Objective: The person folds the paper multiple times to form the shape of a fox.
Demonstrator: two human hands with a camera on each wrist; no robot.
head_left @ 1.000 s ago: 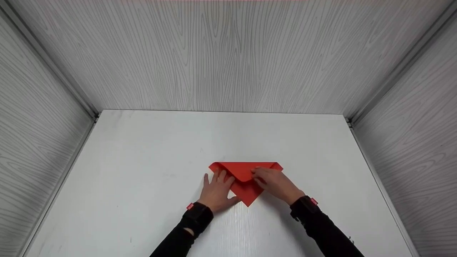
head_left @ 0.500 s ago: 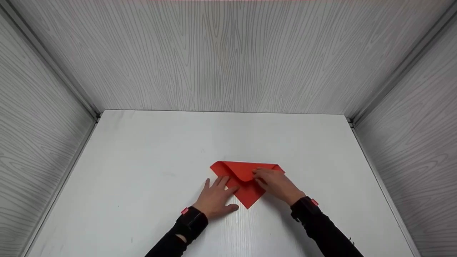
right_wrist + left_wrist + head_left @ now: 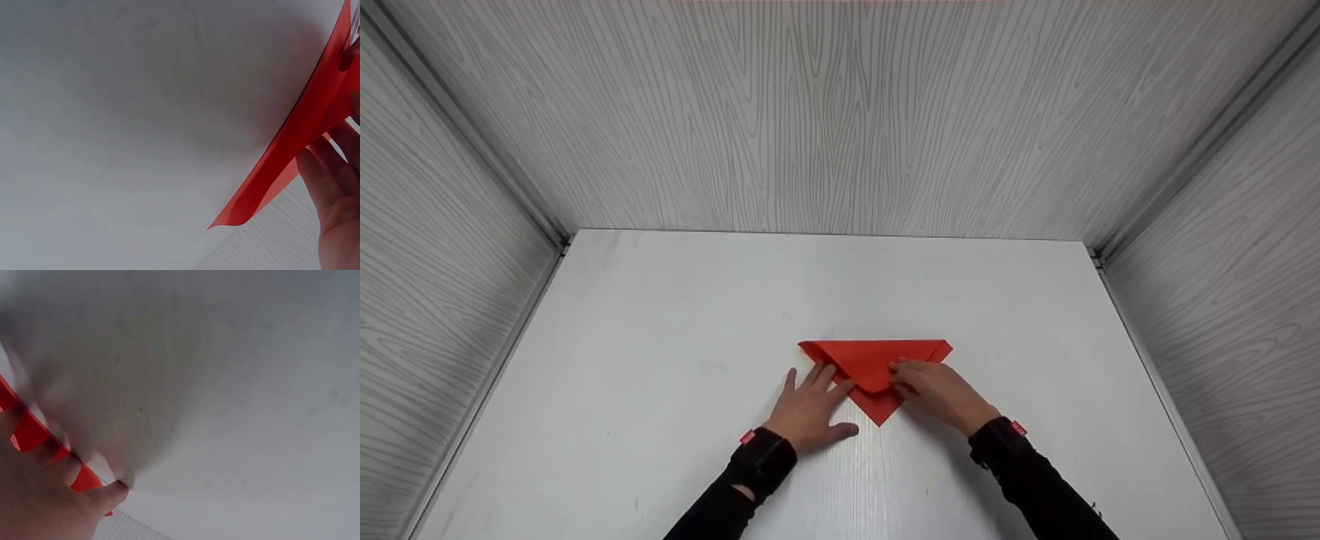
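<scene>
A sheet of red paper point(image 3: 859, 358) lies on the white table, its far part folded over toward the person as a curved flap. Below the flap, the lower layer ends in a point facing the person. My left hand point(image 3: 808, 412) has its fingers spread, the tips resting on the paper's left edge. With thumb and fingers, my right hand point(image 3: 939, 391) pinches the flap near its tip. In the right wrist view the paper point(image 3: 281, 149) curls up at the fold, not pressed flat. The left wrist view shows strips of red paper point(image 3: 31, 433) between the left fingers.
The white tabletop point(image 3: 675, 337) stretches around the paper. Grey wood-grain panels enclose it: a back wall point(image 3: 825, 120), a left wall point(image 3: 435, 262) and a right wall point(image 3: 1237, 270). Both wrists wear black bands.
The flap's edge has come down toward the person, covering more of the lower layer. My left hand slid back off the paper toward the person, then forward a little to its left edge.
</scene>
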